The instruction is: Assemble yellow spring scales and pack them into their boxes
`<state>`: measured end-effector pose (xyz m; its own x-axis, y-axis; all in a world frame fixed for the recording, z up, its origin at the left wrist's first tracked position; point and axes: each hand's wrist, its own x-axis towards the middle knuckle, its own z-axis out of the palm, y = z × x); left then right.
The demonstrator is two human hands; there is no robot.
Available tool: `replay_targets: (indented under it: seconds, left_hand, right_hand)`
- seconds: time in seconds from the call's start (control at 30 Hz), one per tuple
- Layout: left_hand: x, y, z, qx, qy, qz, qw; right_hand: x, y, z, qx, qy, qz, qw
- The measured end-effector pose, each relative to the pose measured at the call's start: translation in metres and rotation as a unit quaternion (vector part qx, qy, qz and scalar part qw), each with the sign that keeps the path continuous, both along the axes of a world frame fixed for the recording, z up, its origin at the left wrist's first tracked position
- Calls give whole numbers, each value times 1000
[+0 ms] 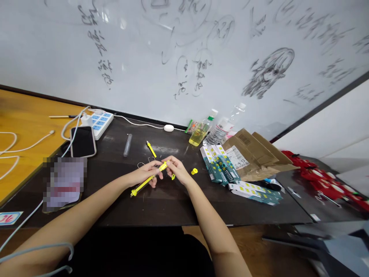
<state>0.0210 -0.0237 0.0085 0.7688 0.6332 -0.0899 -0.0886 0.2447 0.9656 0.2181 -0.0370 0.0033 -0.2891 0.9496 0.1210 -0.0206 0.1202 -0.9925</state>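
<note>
My left hand (146,173) is closed around a long yellow pen-like tool (147,180) that slants down to the left over the dark table (161,204). My right hand (177,169) pinches the tool's upper end, fingers pressed together, with a small yellow piece (173,176) just under it. A yellow cap (194,171) lies on the table right of my right hand. Another yellow pen part (151,149) and a clear tube (127,145) lie further back.
A phone (83,141) and white power strip (99,121) sit at back left, with cables. Green-and-white packets (220,165), brown cardboard (253,154) and two bottles (215,129) stand at right. Red items (319,179) lie far right. A whiteboard (184,50) rises behind.
</note>
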Motion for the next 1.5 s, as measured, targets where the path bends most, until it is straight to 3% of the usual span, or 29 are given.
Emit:
replay_targets:
  seconds: [0.07, 0.17, 0.27, 0.37, 0.47, 0.6, 0.77, 0.87, 0.93, 1.1, 1.17, 1.27, 1.37, 1.43, 1.5]
  left_hand:
    - [0, 1, 4, 7, -7, 34, 999]
    - [-5, 10, 10, 4, -42, 165, 985]
    - [-17, 26, 13, 15, -71, 332, 941]
    - [-26, 38, 11, 32, -74, 429, 900]
    - [-28, 41, 7, 35, -61, 438, 896]
    - [-22, 38, 0, 67, -28, 402, 913]
    - [-16, 35, -8, 95, 4, 369, 925]
    - [-16, 36, -11, 89, -3, 364, 927]
    - [-17, 38, -11, 82, -6, 366, 927]
    - [-17, 39, -10, 74, -11, 371, 925]
    - [-17, 39, -10, 74, -13, 373, 925]
    - [-16, 37, -8, 70, -15, 368, 927]
    - [-13, 31, -5, 57, -14, 311, 948]
    - [-10, 26, -5, 52, -8, 247, 968]
    - [-6, 21, -7, 60, 2, 191, 980]
  right_hand:
    - [0, 1, -1, 27, -25, -28, 999]
    - [5, 2, -3, 109, -100, -120, 982]
    - [7, 2, -6, 197, -250, -154, 935]
    - [0, -1, -8, 255, -388, -109, 879]
    - [-17, 0, -8, 278, -487, -94, 823]
    - [-45, 11, 3, 248, -586, -106, 764]
    - [-75, 39, 26, 116, -682, -76, 718]
    - [-88, 56, 34, 19, -709, -40, 704]
    - [-95, 64, 35, -8, -713, -32, 701]
    - [-95, 65, 39, -6, -712, -46, 700]
    - [-86, 60, 44, 10, -696, -66, 715]
    - [-64, 50, 45, 67, -595, -109, 793]
    - [-45, 37, 33, 133, -423, -117, 889]
    - [-39, 27, 19, 133, -321, -125, 929]
    - [-38, 18, 5, 103, -250, -143, 952]
